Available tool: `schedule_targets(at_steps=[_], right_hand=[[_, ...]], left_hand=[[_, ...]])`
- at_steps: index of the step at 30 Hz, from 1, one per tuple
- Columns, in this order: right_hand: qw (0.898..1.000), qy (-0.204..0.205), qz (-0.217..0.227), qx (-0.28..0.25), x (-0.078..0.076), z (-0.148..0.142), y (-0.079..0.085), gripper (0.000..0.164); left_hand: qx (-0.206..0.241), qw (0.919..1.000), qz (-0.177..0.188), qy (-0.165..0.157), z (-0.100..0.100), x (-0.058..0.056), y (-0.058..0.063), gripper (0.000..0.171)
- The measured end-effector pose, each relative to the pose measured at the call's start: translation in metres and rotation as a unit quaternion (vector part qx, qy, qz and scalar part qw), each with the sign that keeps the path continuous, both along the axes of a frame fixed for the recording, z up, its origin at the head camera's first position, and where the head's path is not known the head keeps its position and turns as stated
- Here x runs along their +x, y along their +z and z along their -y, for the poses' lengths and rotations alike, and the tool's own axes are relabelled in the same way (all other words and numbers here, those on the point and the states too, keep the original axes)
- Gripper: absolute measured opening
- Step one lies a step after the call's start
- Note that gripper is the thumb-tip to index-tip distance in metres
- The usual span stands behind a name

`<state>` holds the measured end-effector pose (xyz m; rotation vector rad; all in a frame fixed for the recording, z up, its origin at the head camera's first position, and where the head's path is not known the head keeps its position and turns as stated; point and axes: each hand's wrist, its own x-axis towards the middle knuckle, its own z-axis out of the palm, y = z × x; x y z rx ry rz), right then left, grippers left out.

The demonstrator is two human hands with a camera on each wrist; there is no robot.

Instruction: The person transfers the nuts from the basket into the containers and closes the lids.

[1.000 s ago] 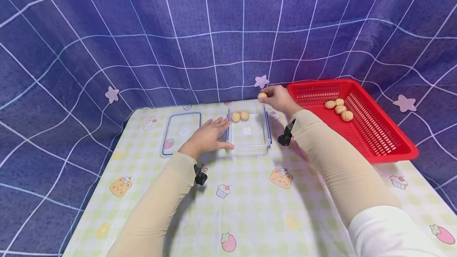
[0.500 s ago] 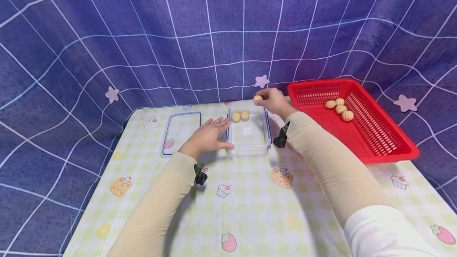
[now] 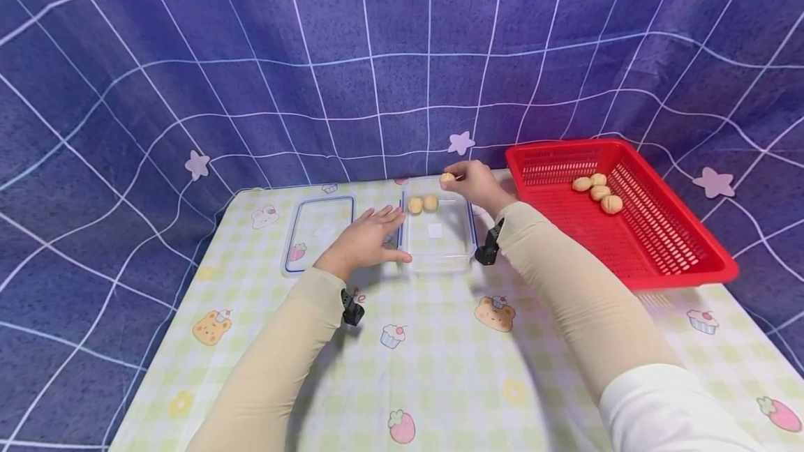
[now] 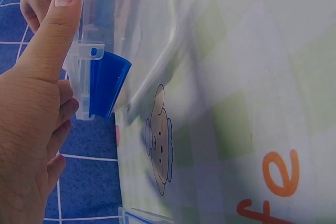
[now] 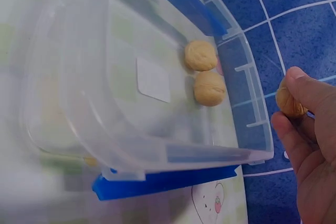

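Note:
A clear plastic box (image 3: 452, 246) with blue side clips stands at the middle of the table, its top uncovered. Two walnuts (image 5: 209, 88) lie side by side in its far left corner. Between thumb and fingers my right hand (image 3: 477, 183) pinches another walnut (image 5: 289, 102), held above the box's far right corner. My left hand (image 3: 367, 239) rests on the box's left rim with its fingers spread and thumb extended; in the left wrist view the thumb (image 4: 55, 30) lies along the rim beside a blue clip (image 4: 107, 85).
To the right stands a red plastic basket (image 3: 597, 243) with several walnuts (image 3: 599, 192) in it. A clear lid with a blue seal (image 3: 320, 236) lies left of the box. Behind the table hangs a blue gridded cloth (image 3: 402, 54).
My right hand has moved left and slightly down with the walnut, from beside the box's far right corner to over it. The left hand has stayed put.

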<state>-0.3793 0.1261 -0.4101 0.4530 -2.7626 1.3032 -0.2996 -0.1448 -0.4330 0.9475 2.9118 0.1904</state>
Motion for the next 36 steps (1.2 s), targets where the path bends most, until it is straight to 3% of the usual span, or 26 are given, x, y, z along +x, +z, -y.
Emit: schedule_targets(at_steps=[11,24,31,36], right_hand=[[1.000,0.018,0.013,-0.010,0.001,0.012,-0.010,0.039],[1.000,0.028,-0.012,-0.007,0.001,0.023,-0.016,0.039],[0.999,0.028,0.031,-0.020,0.006,0.030,-0.021,0.041],[0.998,0.037,0.037,-0.038,0.009,0.038,-0.024,0.041]], left_hand=[[0.001,1.0000,0.002,-0.003,0.001,-0.001,-0.003,0.101],[0.004,1.0000,-0.005,-0.006,0.001,-0.003,0.000,0.100],[-0.001,1.0000,0.001,-0.002,0.001,-0.004,0.000,0.100],[-0.001,1.0000,0.000,-0.001,0.001,-0.003,-0.001,0.100]])
